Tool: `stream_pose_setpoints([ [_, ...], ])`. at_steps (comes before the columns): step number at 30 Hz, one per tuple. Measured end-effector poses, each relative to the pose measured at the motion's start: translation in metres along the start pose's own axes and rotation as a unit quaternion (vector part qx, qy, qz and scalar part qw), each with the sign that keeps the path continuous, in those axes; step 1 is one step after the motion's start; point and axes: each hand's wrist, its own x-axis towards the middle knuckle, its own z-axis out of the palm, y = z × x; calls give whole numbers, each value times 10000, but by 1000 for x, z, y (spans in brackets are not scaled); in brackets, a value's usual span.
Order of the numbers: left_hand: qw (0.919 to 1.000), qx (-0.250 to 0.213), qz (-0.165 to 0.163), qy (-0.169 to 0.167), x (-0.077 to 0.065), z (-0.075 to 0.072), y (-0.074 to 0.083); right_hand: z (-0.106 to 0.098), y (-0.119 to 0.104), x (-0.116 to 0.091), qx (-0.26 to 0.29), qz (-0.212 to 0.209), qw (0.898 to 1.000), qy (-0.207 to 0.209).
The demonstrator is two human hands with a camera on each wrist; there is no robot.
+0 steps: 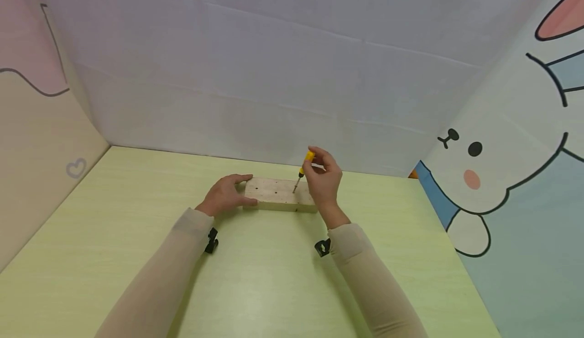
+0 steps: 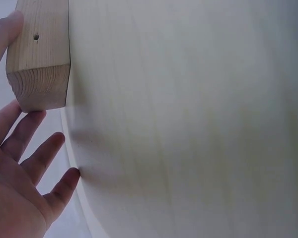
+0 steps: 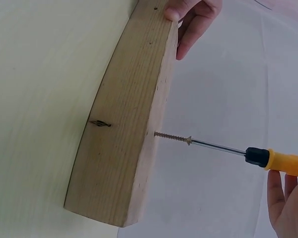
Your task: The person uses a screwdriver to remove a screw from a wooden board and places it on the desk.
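Note:
A pale wooden block point(image 1: 269, 196) lies lengthwise on the table, with small dark holes in its top face. My left hand point(image 1: 222, 195) holds the block's left end, thumb on the near side and index finger at the far side. Between the fingertips of my right hand point(image 1: 325, 178) is the yellow handle of a screwdriver point(image 3: 287, 163), tilted over the block's right half. The screwdriver's tip meets the head of a screw point(image 3: 173, 137), whose point stands in the block and whose threaded shank is mostly exposed. In the left wrist view, the other left fingers spread below the block's end.
The light yellow-green table point(image 1: 255, 277) extends around the block. A white cloth wall point(image 1: 274, 74) rises behind its back edge, and a cartoon-printed panel point(image 1: 515, 176) stands at the right. Each wrist carries a black camera mount point(image 1: 322, 247).

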Motion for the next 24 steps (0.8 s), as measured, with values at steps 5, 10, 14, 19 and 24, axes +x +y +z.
stream_pose_setpoints([
  [5,10000,18,12,9,1,1,-1,0,-3,1,27,-53,10000,30],
  [10,10000,-4,-2,-12,0,1,0,-1,-7,3,9,-82,10000,29],
  [14,9999,106,12,-57,0,-1,1,-3,-8,5,0,-63,10000,63],
  [19,9988,450,147,-102,3,-4,4,-7,-10,8,-89,7,9999,116],
  [24,9969,737,182,-202,6,-6,9,-11,-13,10,-50,126,9998,121],
])
